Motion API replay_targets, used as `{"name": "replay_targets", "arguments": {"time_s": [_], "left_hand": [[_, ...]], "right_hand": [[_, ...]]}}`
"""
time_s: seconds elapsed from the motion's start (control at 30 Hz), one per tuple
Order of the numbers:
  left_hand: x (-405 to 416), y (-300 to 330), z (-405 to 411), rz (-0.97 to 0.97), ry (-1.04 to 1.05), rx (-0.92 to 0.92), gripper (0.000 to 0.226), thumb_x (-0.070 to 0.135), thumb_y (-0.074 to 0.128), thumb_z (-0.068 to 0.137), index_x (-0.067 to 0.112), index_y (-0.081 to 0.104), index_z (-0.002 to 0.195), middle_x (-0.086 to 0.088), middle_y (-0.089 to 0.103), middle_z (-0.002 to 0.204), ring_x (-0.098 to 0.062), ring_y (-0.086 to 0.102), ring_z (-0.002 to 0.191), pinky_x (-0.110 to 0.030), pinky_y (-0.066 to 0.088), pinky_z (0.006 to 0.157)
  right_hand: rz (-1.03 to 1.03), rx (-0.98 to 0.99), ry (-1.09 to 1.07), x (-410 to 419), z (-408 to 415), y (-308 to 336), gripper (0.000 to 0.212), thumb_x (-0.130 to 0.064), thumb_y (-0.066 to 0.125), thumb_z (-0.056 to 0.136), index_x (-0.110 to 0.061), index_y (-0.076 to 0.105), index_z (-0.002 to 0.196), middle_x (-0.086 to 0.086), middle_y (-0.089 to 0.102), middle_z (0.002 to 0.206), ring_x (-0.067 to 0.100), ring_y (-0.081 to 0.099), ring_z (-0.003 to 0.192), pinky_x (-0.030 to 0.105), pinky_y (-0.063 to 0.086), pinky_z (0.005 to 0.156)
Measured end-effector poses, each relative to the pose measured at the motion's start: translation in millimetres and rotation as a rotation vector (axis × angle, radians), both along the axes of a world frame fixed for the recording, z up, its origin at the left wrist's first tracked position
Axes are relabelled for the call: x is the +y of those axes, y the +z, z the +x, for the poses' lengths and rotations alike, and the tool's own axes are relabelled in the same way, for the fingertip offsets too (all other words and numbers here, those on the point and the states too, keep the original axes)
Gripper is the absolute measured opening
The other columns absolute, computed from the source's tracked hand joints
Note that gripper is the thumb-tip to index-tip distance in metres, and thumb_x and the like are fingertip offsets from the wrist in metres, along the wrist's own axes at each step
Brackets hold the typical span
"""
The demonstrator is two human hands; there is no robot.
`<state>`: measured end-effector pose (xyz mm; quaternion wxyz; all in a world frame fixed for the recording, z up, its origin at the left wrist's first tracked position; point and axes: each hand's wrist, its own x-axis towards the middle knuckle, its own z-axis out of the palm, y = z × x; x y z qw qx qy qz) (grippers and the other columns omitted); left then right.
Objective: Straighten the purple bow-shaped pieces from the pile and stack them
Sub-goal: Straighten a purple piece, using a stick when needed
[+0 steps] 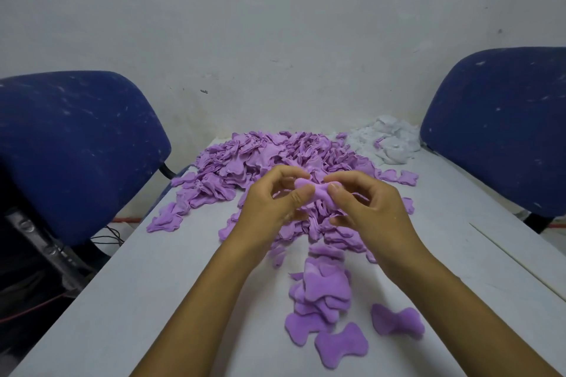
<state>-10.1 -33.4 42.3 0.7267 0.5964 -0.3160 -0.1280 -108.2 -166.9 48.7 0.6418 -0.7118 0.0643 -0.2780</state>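
Above the middle of the desk, left hand and right hand raised together, each pinching one end of a single purple bow-shaped piece. Thumbs on the near face, fingers curled behind, so both hands closed in a grip on the fabric rather than loose. Held up between them, likely so the crumpled piece can be pulled flat before being laid down.

Just beyond and beneath the hands, a big loose pile of the same purple pieces, spreading toward the far end of the desk, with strays trailing off its left edge. Nearer the viewer, below the forearms, a small uneven stack of flattened pieces, presumably the finished ones, kept apart from the pile. Beside it, two single bows lying flat on the desk: one in front of the stack, one to its right.

At the far right corner, a heap of white scraps, touching the purple pile's edge. On either side of the desk, blue chair backs, left and right, against a pale wall.
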Motion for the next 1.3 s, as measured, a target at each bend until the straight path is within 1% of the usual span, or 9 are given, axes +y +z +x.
{"name": "replay_targets", "arguments": {"time_s": [0.23, 0.43, 0.73, 0.87, 0.93, 1.03, 1.1, 1.2, 1.3], "left_hand": [[3.3, -1.8, 7.5, 0.003, 0.122, 0.025, 0.026, -0.004, 0.071, 0.081, 0.022, 0.072, 0.084, 0.001, 0.071, 0.075, -0.015, 0.064, 0.067, -0.025, 0.053, 0.059], [5.2, -4.2, 6.2, 0.047, 0.055, 0.024, 0.014, 0.011, 0.068, 0.088, 0.021, 0.077, 0.087, -0.004, 0.072, 0.082, -0.015, 0.061, 0.071, -0.025, 0.051, 0.063], [9.9, -0.8, 7.9, 0.061, 0.192, -0.097, 0.017, 0.002, 0.068, 0.086, 0.018, 0.075, 0.088, 0.005, 0.072, 0.072, -0.009, 0.059, 0.059, -0.022, 0.052, 0.059], [18.6, 0.7, 9.5, 0.067, 0.05, -0.082, 0.016, 0.026, 0.063, 0.087, 0.023, 0.077, 0.093, 0.006, 0.073, 0.082, -0.008, 0.064, 0.07, -0.022, 0.053, 0.063], [25.1, -0.3, 17.1, 0.145, 0.11, -0.106, 0.018, 0.032, 0.06, 0.089, 0.029, 0.077, 0.095, 0.006, 0.072, 0.081, -0.008, 0.065, 0.074, -0.02, 0.052, 0.063], [34.3, -7.2, 32.4, 0.321, 0.298, -0.164, 0.019, 0.013, 0.062, 0.094, 0.025, 0.076, 0.09, -0.002, 0.072, 0.078, -0.012, 0.063, 0.073, -0.026, 0.052, 0.065], [40.5, -14.5, 42.6, 0.494, 0.357, -0.209, 0.018, 0.009, 0.063, 0.092, 0.022, 0.075, 0.087, -0.004, 0.072, 0.08, -0.015, 0.064, 0.073, -0.028, 0.05, 0.069], [51.8, -29.8, 56.4, 0.806, 0.391, -0.305, 0.018, 0.012, 0.066, 0.088, 0.027, 0.071, 0.08, 0.004, 0.07, 0.08, -0.009, 0.062, 0.07, -0.019, 0.045, 0.058], [60.1, -46.1, 66.5, 0.914, 0.341, -0.305, 0.016, 0.01, 0.073, 0.081, 0.024, 0.066, 0.076, 0.001, 0.069, 0.079, -0.009, 0.061, 0.062, -0.02, 0.049, 0.056]], "right_hand": [[0.011, -0.069, -0.06, -4.0, 1.6, -0.9, 0.022, -0.002, 0.069, 0.088, -0.012, 0.069, 0.108, 0.003, 0.069, 0.081, 0.008, 0.067, 0.069, 0.02, 0.055, 0.059], [-0.058, -0.026, -0.046, -2.3, 4.6, -4.8, 0.016, -0.009, 0.067, 0.09, -0.014, 0.073, 0.104, 0.004, 0.073, 0.091, 0.01, 0.065, 0.068, 0.022, 0.057, 0.063], [-0.089, -0.045, -0.079, -6.4, 6.8, -3.4, 0.012, -0.009, 0.069, 0.089, -0.014, 0.075, 0.098, 0.0, 0.073, 0.084, 0.006, 0.064, 0.068, 0.021, 0.056, 0.063], [-0.078, -0.026, -0.045, -4.6, 5.2, -6.3, 0.017, -0.034, 0.064, 0.089, -0.022, 0.073, 0.097, -0.006, 0.071, 0.093, 0.008, 0.066, 0.084, 0.024, 0.057, 0.072], [-0.102, -0.018, -0.126, -8.1, 7.0, -8.8, 0.019, -0.038, 0.062, 0.091, -0.023, 0.072, 0.097, -0.006, 0.07, 0.1, 0.006, 0.064, 0.089, 0.028, 0.055, 0.079], [-0.131, 0.04, -0.172, -12.5, 12.0, -14.9, 0.012, -0.028, 0.063, 0.093, -0.02, 0.072, 0.091, -0.009, 0.07, 0.09, 0.005, 0.061, 0.078, 0.035, 0.054, 0.078], [-0.169, 0.092, -0.142, -12.1, 15.5, -21.0, 0.01, -0.023, 0.064, 0.092, -0.019, 0.071, 0.086, -0.013, 0.068, 0.081, -0.002, 0.056, 0.069, 0.037, 0.053, 0.077], [-0.292, 0.136, -0.046, -8.0, 21.6, -30.1, 0.012, -0.019, 0.065, 0.092, -0.018, 0.07, 0.082, -0.009, 0.067, 0.084, 0.0, 0.054, 0.067, 0.032, 0.05, 0.073], [-0.252, 0.173, 0.047, -2.8, 27.6, -35.7, 0.014, -0.02, 0.066, 0.092, -0.022, 0.072, 0.08, -0.015, 0.064, 0.073, 0.002, 0.054, 0.065, 0.03, 0.052, 0.069]]}}
